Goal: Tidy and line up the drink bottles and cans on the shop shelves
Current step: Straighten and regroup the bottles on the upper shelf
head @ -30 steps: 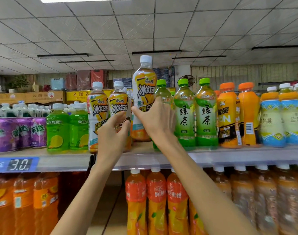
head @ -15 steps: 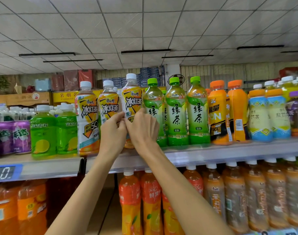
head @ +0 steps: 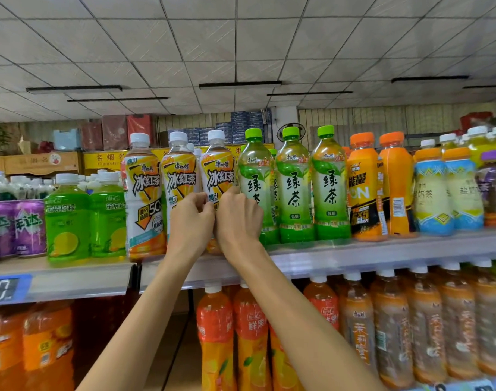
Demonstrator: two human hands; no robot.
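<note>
Hands first: your left hand [head: 191, 221] and right hand [head: 239, 221] sit side by side, knuckles almost touching, at the lower half of the third white-capped iced-tea bottle with the yellow and orange label [head: 217, 179]. That bottle stands upright on the upper grey metal shelf [head: 382, 251], its long axis vertical, directly ahead of and slightly above both hands, squeezed between the second iced-tea bottle of the same kind [head: 179, 176] on its left and the first green-capped green-tea bottle [head: 255, 182] on its right. Your right hand is the nearer one to it: the fingers curl round the bottle's right side into the gap against the green-tea bottle, and the thumb comes across the front. Your left hand is folded narrow, fingers tucked in, with fingertips on the label at the seam between the second and third iced-tea bottles; whether it truly grips either bottle or only presses on it I cannot tell, since the palm side is hidden. Neither hand is spread wide. Judging by the row, the bottle looks seated and facing forward, so any further nudge would be a small twist or push along the shelf edge, and the tight green-tea neighbour is the one you could knock.
</note>
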